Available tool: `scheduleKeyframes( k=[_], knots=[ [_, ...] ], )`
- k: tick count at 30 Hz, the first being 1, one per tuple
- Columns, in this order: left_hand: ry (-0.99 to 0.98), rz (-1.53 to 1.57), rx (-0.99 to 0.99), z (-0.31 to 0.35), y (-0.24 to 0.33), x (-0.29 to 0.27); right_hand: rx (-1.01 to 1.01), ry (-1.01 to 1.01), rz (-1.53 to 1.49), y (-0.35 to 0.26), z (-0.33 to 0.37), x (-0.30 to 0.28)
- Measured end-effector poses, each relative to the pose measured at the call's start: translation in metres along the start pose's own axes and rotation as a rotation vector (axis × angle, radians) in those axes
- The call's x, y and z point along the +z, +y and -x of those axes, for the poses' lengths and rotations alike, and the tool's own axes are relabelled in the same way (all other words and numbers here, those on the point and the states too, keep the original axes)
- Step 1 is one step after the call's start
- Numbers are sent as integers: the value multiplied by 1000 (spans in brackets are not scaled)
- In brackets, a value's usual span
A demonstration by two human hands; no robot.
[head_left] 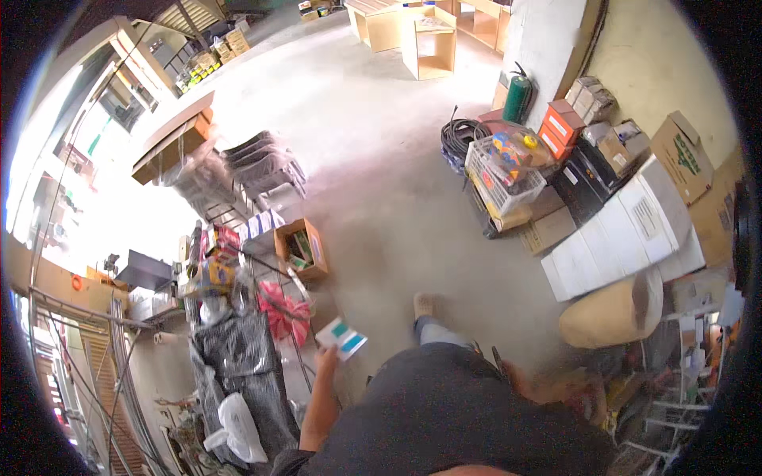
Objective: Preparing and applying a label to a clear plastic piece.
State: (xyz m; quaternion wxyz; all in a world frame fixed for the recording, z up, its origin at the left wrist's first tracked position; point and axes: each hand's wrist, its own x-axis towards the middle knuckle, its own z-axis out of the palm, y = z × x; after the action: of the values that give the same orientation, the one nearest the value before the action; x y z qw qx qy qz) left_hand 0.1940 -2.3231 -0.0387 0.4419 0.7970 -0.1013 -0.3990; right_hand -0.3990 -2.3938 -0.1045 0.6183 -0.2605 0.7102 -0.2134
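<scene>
My left hand [326, 358] is closed on a flat white piece with teal and blue patches [343, 339], a card or a thin pack; I cannot make out which. It is held out in front of me to the left, by a pink plastic-wrapped bundle [283, 312]. Below it on the left lies a black plastic sheet [242, 361] with a white plastic bag [240, 428] on it. My right hand does not show clearly; the area right of my dark shirt is blurred. One foot [425, 305] is stepped forward on the concrete floor.
An open cardboard box [304, 250] and stacked chairs [262, 166] stand to the left. On the right are a white crate [508, 178], long white cartons [615, 238], a tan cylinder [611, 313] and a green gas cylinder [517, 97]. Wooden cabinets [432, 44] stand far ahead.
</scene>
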Motion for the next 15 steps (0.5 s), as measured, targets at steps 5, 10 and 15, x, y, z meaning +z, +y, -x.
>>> scheduleKeyframes(
  k=[5, 10, 15],
  knots=[
    [-28, -576, 97, -25, -63, -22, -14, -12, 323, -195, -121, 69],
    [63, -358, -458, -35, -31, 17, -236, -19, 547, -401, -286, 131],
    [196, -700, -393, -115, 22, 78, -446, -97, 635, -582, -310, 223]
  ],
)
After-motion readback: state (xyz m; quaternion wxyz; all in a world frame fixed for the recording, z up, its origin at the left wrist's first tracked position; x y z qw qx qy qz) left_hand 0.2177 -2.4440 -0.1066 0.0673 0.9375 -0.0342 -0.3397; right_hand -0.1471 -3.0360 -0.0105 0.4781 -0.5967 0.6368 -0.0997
